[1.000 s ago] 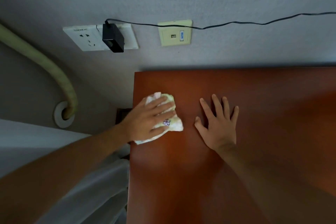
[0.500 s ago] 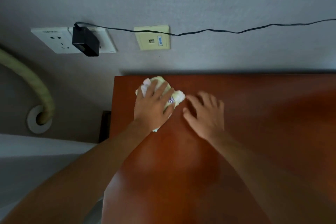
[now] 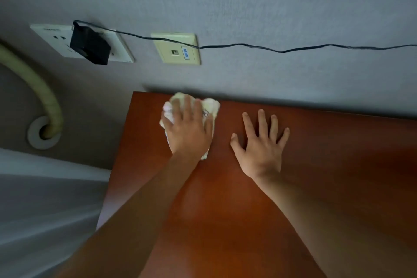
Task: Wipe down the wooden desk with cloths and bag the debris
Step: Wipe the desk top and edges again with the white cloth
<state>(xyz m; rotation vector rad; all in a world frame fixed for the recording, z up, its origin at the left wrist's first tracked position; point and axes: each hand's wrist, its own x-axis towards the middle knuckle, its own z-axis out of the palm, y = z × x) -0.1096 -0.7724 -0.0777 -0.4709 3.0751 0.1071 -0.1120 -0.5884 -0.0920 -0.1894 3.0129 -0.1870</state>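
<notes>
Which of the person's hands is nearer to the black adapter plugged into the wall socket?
Left. The left hand presses the cloth at the desk's back left corner, below the black adapter. The right hand lies flat on the desk, farther right.

A grey textured wall (image 3: 270,7) carries a white power socket (image 3: 56,38) holding a black plug adapter (image 3: 90,46), with a thin black cable (image 3: 282,49) running right past a cream data socket (image 3: 176,49). A beige hose (image 3: 36,88) enters a round white wall collar (image 3: 33,140). Light is dim.
</notes>
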